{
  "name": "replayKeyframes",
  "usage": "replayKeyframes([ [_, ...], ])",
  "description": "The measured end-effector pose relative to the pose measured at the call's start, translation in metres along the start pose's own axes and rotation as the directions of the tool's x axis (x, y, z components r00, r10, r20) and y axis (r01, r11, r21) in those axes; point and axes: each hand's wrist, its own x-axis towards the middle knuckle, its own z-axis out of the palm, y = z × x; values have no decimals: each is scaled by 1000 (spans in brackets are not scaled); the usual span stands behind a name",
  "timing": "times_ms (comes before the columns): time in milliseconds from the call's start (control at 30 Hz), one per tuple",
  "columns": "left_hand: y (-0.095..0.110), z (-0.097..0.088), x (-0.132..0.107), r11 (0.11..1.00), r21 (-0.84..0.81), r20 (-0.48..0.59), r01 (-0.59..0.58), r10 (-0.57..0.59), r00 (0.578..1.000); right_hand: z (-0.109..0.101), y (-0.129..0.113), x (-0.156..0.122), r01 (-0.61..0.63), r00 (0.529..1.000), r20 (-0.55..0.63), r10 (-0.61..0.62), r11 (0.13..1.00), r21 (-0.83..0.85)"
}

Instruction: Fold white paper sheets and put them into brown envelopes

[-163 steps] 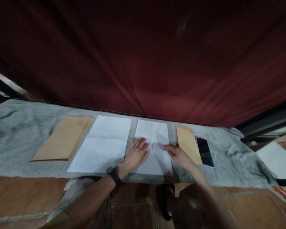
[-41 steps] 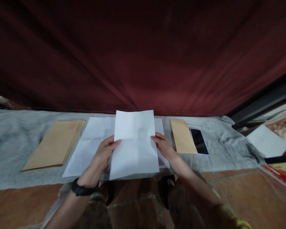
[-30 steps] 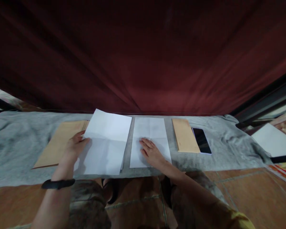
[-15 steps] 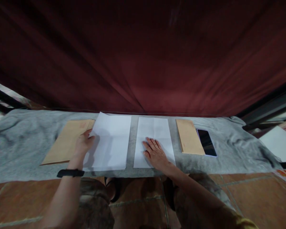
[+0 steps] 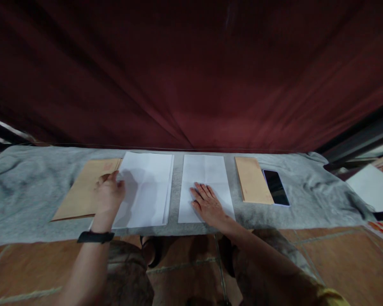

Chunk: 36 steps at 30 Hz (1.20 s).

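My left hand (image 5: 109,191) hovers over the border between a stack of white paper sheets (image 5: 150,187) and a pile of brown envelopes (image 5: 79,191). Its fingers are loosely bent, with the thumb apart from them, and no object shows in it. Flat on a separate white sheet (image 5: 206,168), which has faint crease lines, rests my right hand (image 5: 208,206) with fingers stretched out. To the right of that sheet lies a smaller stack of brown envelopes (image 5: 253,180).
A phone (image 5: 276,187) touches the right envelope stack. Grey cloth (image 5: 315,195) covers the long narrow surface, and a dark red curtain (image 5: 191,85) hangs behind it. White paper (image 5: 373,189) sits at the far right, above the tiled floor (image 5: 347,255).
My left hand has come off the left edge of the paper stack and shifted slightly left. The stack's raised upper left corner now lies flatter. My right hand stays in place.
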Motion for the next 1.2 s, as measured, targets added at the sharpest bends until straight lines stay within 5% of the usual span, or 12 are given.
replayKeyframes([
  [100,35,8,-12,995,-14,33,-97,98,995,-1,0,0,-1,1000,8,1,1000,1],
  [200,78,24,-34,944,-218,58,-247,265,962,-2,-1,0,2,1000,17,-2,1000,2],
  [333,128,52,-83,800,-456,139,-391,498,856,-3,-1,1,10,1000,20,-10,1000,20],
  [467,157,74,-130,686,-520,164,-509,665,729,0,5,2,16,999,28,-17,998,60],
  [567,165,83,-147,656,-500,162,-565,712,683,3,13,1,40,999,34,-42,997,66],
  [900,163,95,-159,688,-165,140,-707,726,673,-8,48,1,-102,995,15,103,993,-65],
  [1200,162,95,-160,677,-146,129,-721,736,665,-10,73,-3,-191,981,-48,187,979,-77],
])
